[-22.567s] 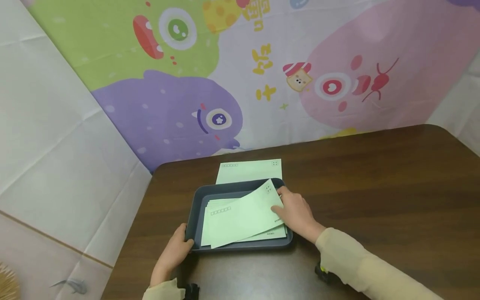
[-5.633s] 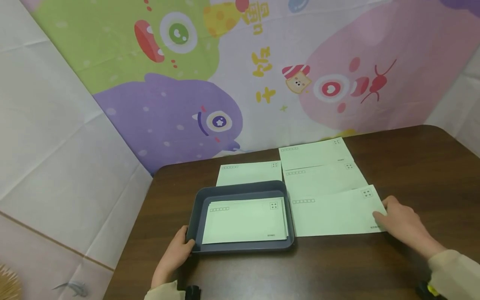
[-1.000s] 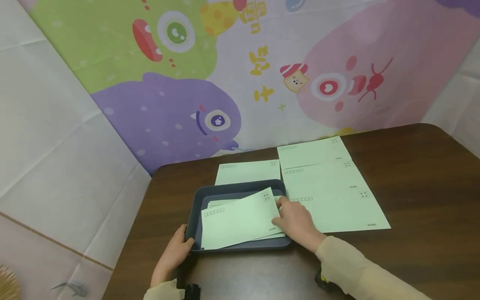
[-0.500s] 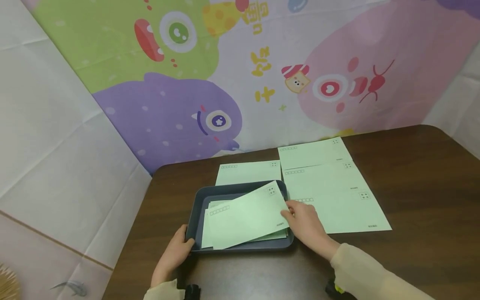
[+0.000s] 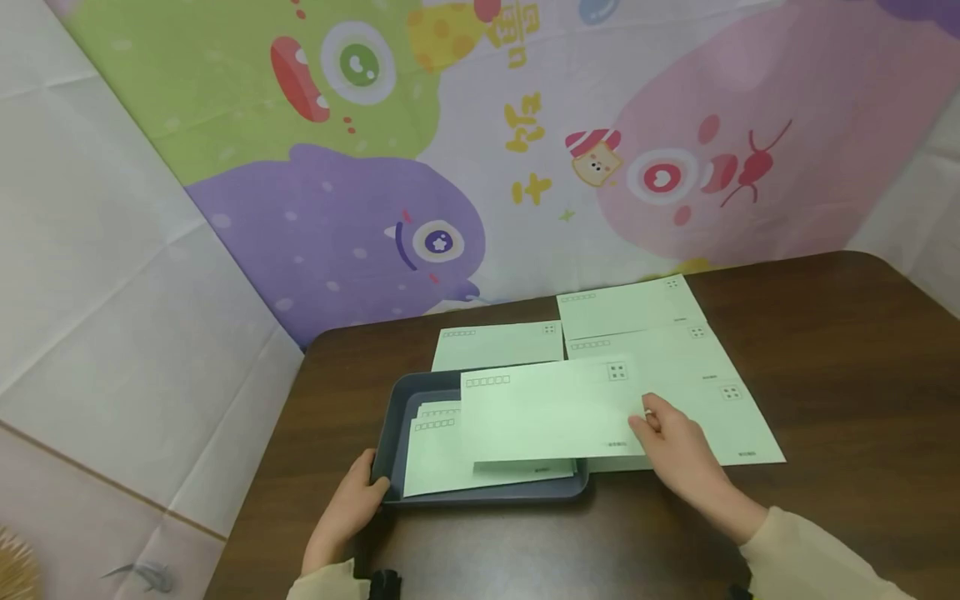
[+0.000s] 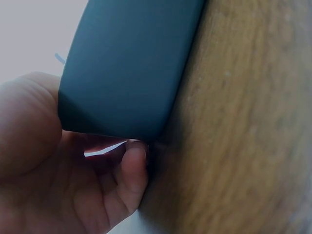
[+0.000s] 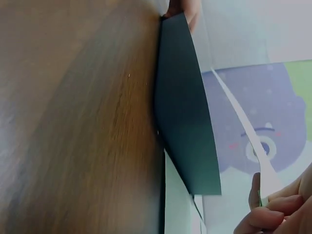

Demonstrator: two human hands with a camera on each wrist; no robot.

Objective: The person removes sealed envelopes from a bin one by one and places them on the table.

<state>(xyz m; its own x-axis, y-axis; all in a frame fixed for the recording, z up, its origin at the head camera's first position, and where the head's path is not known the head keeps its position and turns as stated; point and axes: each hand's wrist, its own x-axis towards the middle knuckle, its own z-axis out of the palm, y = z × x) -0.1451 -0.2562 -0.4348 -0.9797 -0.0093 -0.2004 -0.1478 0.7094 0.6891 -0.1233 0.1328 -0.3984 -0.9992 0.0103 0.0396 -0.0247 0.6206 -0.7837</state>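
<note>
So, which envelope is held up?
The envelope pinched by the right hand, raised partly over the tray; the other envelopes lie in it or on the table.

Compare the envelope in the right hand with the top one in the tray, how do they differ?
The held envelope is pinched by the right hand and raised; the lower envelope lies in the tray. The held envelope's upper-right square shows; the lower envelope's upper-right corner is hidden. Both are pale green with a row of boxes.
</note>
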